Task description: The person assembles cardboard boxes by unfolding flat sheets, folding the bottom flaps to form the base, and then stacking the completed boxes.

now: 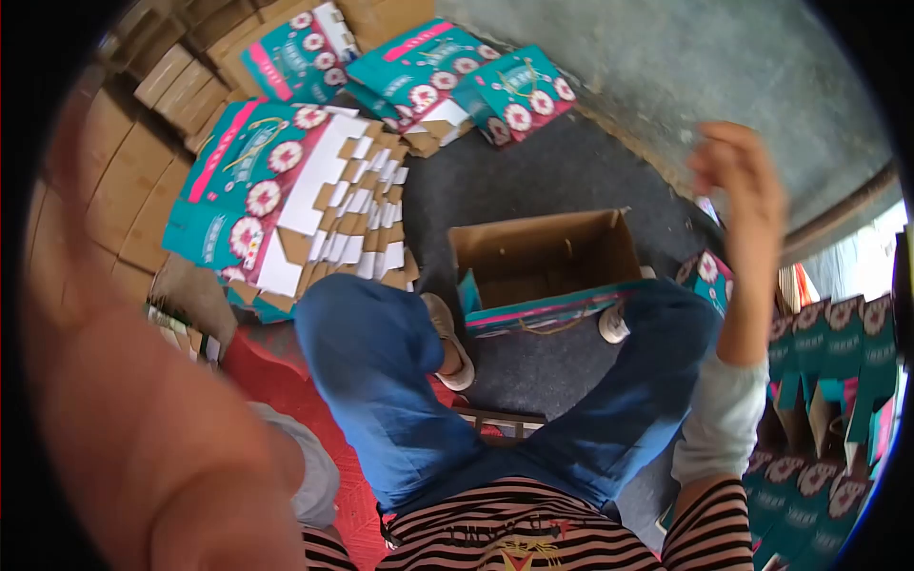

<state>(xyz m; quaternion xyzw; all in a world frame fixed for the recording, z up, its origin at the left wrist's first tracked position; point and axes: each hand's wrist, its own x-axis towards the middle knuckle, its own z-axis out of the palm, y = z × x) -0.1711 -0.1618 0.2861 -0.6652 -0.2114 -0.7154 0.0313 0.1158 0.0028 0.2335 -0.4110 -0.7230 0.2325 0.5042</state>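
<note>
An open box (543, 271) stands on the dark floor between my knees. It has brown cardboard inside, and its outside is teal and pink with a cord handle. My right hand (738, 176) is raised to the right of the box, apart from it. Its fingers are loosely bent, a little blurred, with nothing visible in them. My left arm rises very close to the camera on the left side. At its far end my left hand (76, 171) is smeared and dark, so its fingers cannot be made out.
A stack of flattened teal cartons (257, 190) lies at the left. More flower-printed cartons (414, 71) lie behind it. Brown cardboard boxes (133, 181) are piled at far left. Rows of formed teal boxes (828, 343) stand at right. A concrete wall (666, 67) bounds the back.
</note>
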